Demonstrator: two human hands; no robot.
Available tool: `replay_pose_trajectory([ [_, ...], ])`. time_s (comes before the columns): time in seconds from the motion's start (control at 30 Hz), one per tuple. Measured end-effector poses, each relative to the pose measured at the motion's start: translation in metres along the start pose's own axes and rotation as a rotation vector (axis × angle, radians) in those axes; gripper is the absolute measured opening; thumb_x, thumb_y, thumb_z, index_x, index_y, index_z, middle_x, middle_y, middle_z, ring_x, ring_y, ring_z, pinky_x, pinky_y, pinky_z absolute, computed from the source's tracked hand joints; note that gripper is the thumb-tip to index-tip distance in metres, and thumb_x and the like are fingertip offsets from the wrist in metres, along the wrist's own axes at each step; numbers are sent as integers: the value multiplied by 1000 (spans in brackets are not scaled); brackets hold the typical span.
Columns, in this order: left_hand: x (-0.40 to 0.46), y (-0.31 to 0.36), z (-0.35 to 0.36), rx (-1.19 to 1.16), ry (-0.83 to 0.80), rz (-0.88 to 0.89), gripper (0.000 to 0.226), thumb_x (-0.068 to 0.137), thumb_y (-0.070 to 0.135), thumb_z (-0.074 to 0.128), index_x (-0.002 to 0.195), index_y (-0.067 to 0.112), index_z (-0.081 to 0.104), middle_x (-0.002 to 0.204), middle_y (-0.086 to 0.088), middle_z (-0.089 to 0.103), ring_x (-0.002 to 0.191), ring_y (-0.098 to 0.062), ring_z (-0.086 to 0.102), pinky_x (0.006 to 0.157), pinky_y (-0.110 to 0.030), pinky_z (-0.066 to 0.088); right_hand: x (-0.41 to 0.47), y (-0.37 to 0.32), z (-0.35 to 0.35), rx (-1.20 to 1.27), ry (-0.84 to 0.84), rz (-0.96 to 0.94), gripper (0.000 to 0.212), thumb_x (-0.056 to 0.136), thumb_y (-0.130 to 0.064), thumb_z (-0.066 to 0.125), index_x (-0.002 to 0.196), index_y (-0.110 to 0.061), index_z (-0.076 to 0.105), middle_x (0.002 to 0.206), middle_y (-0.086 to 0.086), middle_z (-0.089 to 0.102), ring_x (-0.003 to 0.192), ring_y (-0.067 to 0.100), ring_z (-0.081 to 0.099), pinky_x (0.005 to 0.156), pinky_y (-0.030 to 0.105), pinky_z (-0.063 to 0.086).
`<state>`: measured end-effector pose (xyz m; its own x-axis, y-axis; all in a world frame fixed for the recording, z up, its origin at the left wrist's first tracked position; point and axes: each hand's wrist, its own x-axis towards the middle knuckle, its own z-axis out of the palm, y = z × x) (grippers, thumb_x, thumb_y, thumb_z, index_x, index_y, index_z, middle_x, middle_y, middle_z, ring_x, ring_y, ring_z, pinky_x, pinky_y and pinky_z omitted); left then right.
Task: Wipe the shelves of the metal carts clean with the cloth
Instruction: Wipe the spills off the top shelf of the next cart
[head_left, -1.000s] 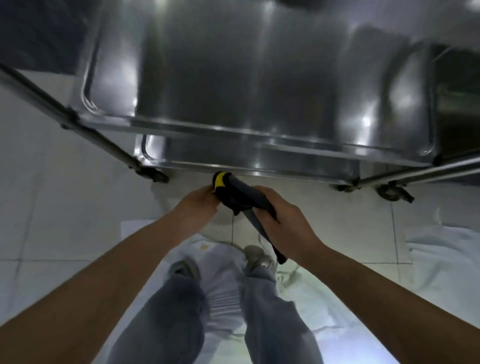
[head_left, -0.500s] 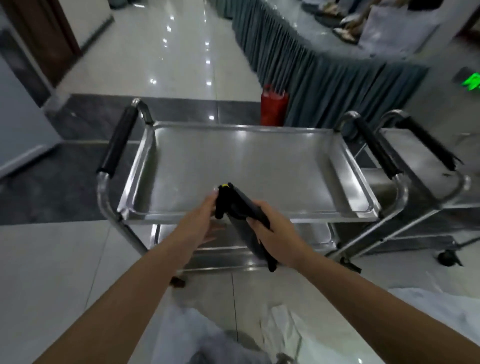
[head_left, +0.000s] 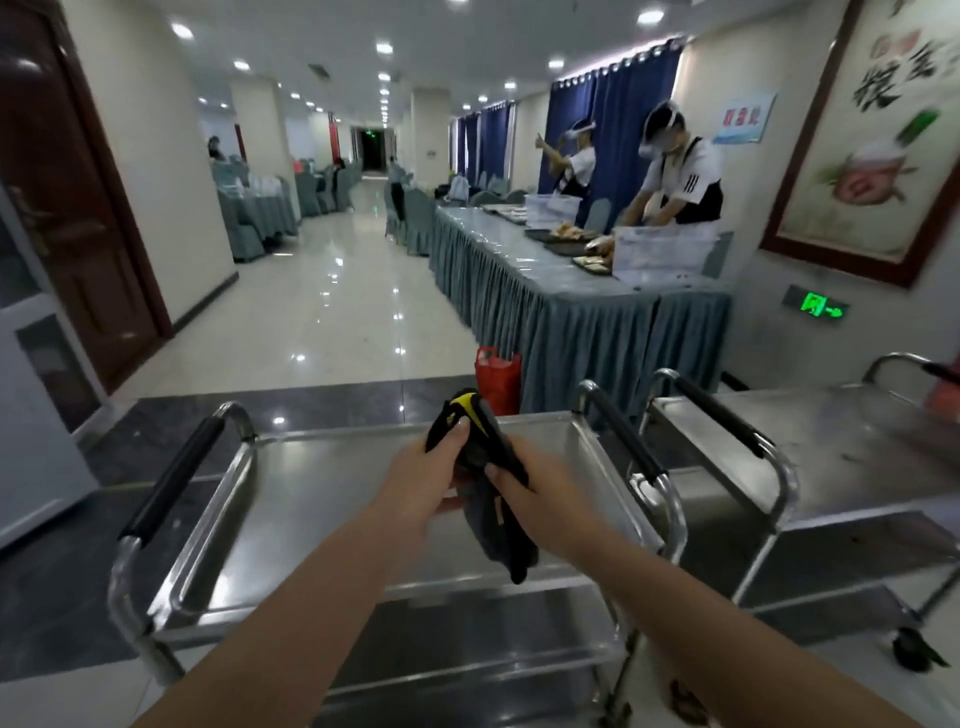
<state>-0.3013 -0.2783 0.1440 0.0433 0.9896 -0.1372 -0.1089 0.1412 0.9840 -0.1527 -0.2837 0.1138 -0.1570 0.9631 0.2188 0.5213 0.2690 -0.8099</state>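
Both hands hold a dark cloth with a yellow patch (head_left: 480, 460) above the top shelf (head_left: 322, 499) of the near metal cart. My left hand (head_left: 426, 475) grips the cloth's upper part, thumb on the yellow patch. My right hand (head_left: 524, 493) pinches the cloth lower down, and its loose end hangs toward the shelf's front edge. The cart has black-sleeved handles (head_left: 171, 475) at both ends and a lower shelf (head_left: 467, 629) beneath. A second metal cart (head_left: 841, 447) stands close on the right.
A red bag (head_left: 497, 379) sits on the floor behind the near cart. A long table with a grey-blue skirt (head_left: 561, 301) runs along the right wall, where two people work at trays. A dark door (head_left: 78, 208) is on the left. Shiny tiled floor (head_left: 322, 312) stretches ahead.
The view has swung up from my legs and the cart's underside to the hall ahead. Both hands kept hold of the cloth and rose over the top shelf.
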Motion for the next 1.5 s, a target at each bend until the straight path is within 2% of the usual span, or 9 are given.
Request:
replay_pose_trajectory([
  [0.2, 19, 2, 119, -21, -71, 64, 14, 96, 35, 53, 96, 27, 65, 79, 6, 75, 75, -15, 73, 55, -25, 55, -16, 37, -110, 15, 80, 20, 13, 99, -34, 46, 108, -39, 53, 91, -9, 66, 83, 2, 62, 69, 16, 45],
  [0.6, 46, -56, 307, -33, -274, -48, 15, 96, 32, 55, 96, 24, 67, 83, 4, 75, 77, -12, 72, 58, -21, 55, -70, 154, -248, 189, 246, 257, 28, 99, -38, 44, 125, -34, 55, 107, -14, 66, 102, 1, 60, 94, 30, 48],
  [0.9, 118, -86, 379, 101, -637, -252, 46, 84, 63, 54, 110, 28, 68, 102, 0, 74, 97, -17, 70, 84, -38, 55, -52, 228, -280, 172, 330, 415, 34, 97, -44, 47, 130, -52, 47, 115, -21, 64, 106, -4, 58, 97, 33, 47],
  [1.0, 146, -86, 408, 108, -742, -324, 56, 74, 69, 57, 108, 26, 67, 96, -1, 75, 87, -15, 72, 71, -29, 55, -39, 248, -290, 128, 348, 429, 46, 91, -43, 57, 132, -54, 41, 116, -21, 62, 109, 3, 59, 98, 38, 48],
  [1.07, 164, -86, 426, 105, -766, -363, 63, 65, 70, 60, 106, 23, 67, 88, -1, 75, 75, -14, 72, 60, -26, 53, -32, 260, -297, 110, 393, 415, 50, 88, -35, 63, 127, -58, 41, 116, -20, 62, 110, 3, 58, 96, 30, 49],
  [1.2, 183, -92, 459, 112, -776, -334, 43, 71, 55, 71, 103, 27, 65, 84, 5, 75, 77, -14, 72, 58, -26, 56, -25, 277, -313, 25, 469, 410, 62, 85, -27, 67, 134, -52, 38, 122, -24, 57, 115, 0, 54, 91, 14, 46],
  [1.33, 201, -103, 502, 127, -668, -309, 28, 84, 30, 71, 110, 26, 62, 95, 0, 71, 93, -19, 68, 73, -32, 57, -25, 312, -337, -118, 425, 492, 90, 71, -46, 69, 146, -48, 20, 145, -18, 34, 131, 3, 36, 107, 27, 39],
  [1.4, 210, -109, 526, 80, -623, -357, 31, 89, 19, 65, 119, 22, 58, 104, -5, 68, 96, -23, 65, 78, -37, 57, -27, 330, -351, -146, 427, 521, 105, 66, -51, 71, 148, -47, 6, 152, -18, 18, 136, 1, 27, 109, 21, 33],
  [1.5, 217, -118, 565, 29, -596, -391, 25, 92, 14, 60, 116, 21, 58, 104, -9, 67, 95, -27, 67, 74, -39, 59, -31, 361, -377, -170, 447, 481, 111, 69, -37, 76, 150, -42, 0, 155, -14, 14, 137, 2, 25, 107, 17, 32],
])
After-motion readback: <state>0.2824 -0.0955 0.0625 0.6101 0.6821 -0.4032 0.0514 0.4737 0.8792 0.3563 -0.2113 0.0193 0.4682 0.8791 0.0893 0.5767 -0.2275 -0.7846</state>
